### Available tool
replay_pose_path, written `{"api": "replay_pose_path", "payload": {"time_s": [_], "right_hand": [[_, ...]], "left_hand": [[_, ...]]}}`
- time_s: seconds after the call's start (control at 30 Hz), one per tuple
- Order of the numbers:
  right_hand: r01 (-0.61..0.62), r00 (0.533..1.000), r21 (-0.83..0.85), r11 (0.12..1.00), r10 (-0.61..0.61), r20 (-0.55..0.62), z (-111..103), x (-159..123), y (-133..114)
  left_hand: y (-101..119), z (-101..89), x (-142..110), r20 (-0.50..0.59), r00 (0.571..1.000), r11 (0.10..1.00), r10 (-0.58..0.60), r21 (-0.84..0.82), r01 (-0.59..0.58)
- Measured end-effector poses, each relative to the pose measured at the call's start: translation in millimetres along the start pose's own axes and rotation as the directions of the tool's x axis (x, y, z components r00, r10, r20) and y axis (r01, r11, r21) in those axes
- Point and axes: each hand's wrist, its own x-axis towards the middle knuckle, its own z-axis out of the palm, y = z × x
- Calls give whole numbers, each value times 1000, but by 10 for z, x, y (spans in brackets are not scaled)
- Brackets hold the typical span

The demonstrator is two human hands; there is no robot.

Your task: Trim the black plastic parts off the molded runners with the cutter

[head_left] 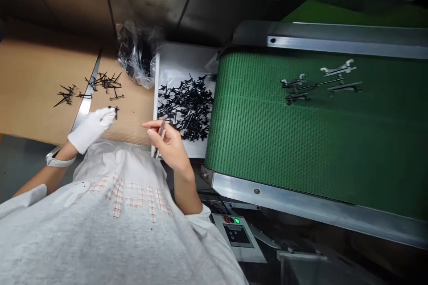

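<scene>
we see the small black part [117,112] at the fingertips of the gloved left hand [90,129], above the brown bench; that hand is pinched closed on it. our bare right hand [170,147] is closed around a slim tool [162,129] and stands apart from the part — what exactly the tool is, we cannot tell.

just beyond the left hand, two loose clusters lie on the bench [30,71]: a smaller one [67,94] left of the metal strip [86,104] and a larger one [106,81] mostly right of it. beside them, a clear plastic bag [133,60] has something dark in it. to the right, a white tray [177,58] bears a big black heap [190,111], and on the green belt [267,142] lie several more pieces [337,70].

we judge the work to be midway: one part in hand, pieces left on bench and belt — though whether the heap is finished, we cannot tell.
</scene>
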Motion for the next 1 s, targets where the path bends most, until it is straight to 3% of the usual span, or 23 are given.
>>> {"api": "replay_pose_path", "payload": {"time_s": [0.07,0.17,0.27,0.4,0.53,0.8,1.0], "right_hand": [[-124,977,-209,970,83,-194,-118,24,208],[-246,910,-312,918,108,-401,-358,33,540],[-366,836,-356,860,135,-532,-542,46,871],[-412,826,-361,836,175,-536,-573,118,1234],[-420,829,-358,834,192,-526,-544,175,1401],[-413,869,-389,823,227,-440,-639,46,1343],[-339,902,-416,844,167,-398,-745,-72,1252]], "left_hand": [[-366,-113,53,-47,999,994,-23,110,28],[-773,-204,9,-78,997,978,-16,205,32],[-1020,-171,-34,-109,994,967,32,255,-3],[-1210,-55,51,-179,975,953,132,292,-75],[-1326,-10,119,-244,941,940,232,306,-153],[-1430,-224,98,-245,905,922,349,260,-286],[-1266,-400,82,-255,909,930,328,253,-265]]}}
